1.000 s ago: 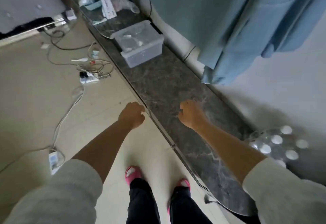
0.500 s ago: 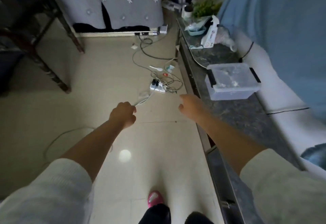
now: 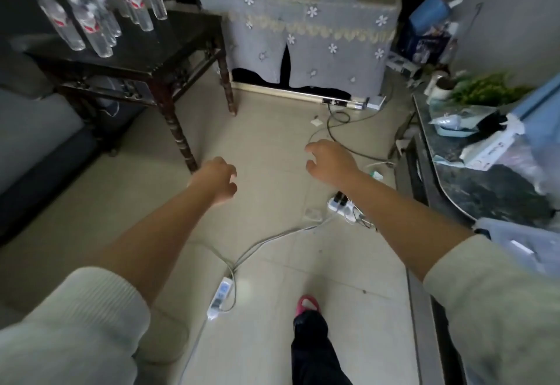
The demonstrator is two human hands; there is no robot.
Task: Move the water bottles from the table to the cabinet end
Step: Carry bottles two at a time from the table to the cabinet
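Sleeves of pale knit cover both upper arms at the bottom of the view, and one pink slipper [image 3: 308, 304] shows on the tiled floor [image 3: 272, 148] below a dark trouser leg. A white power strip [image 3: 220, 297] lies on the floor just in front, with its cord running up to a second strip [image 3: 341, 204] nearer the right arm.

Both bare arms reach forward over the floor. The left hand [image 3: 215, 179] holds nothing; its fingers [image 3: 231, 170] are loosely curled and hang in the air. The right hand [image 3: 331, 162] holds nothing too, with its fingers [image 3: 312, 149] spread a little and bent.

On the right runs a dark stone cabinet top [image 3: 491, 187] with a green plant [image 3: 485, 90] and some bags and boxes on it.

Farther away on the left stands a dark wooden table [image 3: 169, 48]. The water bottles [image 3: 91, 15] are in a bunch at its far left corner, well apart from both hands. They stand upright, caps up, though the wide lens makes them look like they lean. They are clear plastic, tall and thin, with white caps and red and white labels round the middle.

Behind the table stands a piece of furniture under a grey cloth [image 3: 306, 39] with small white flowers on it.
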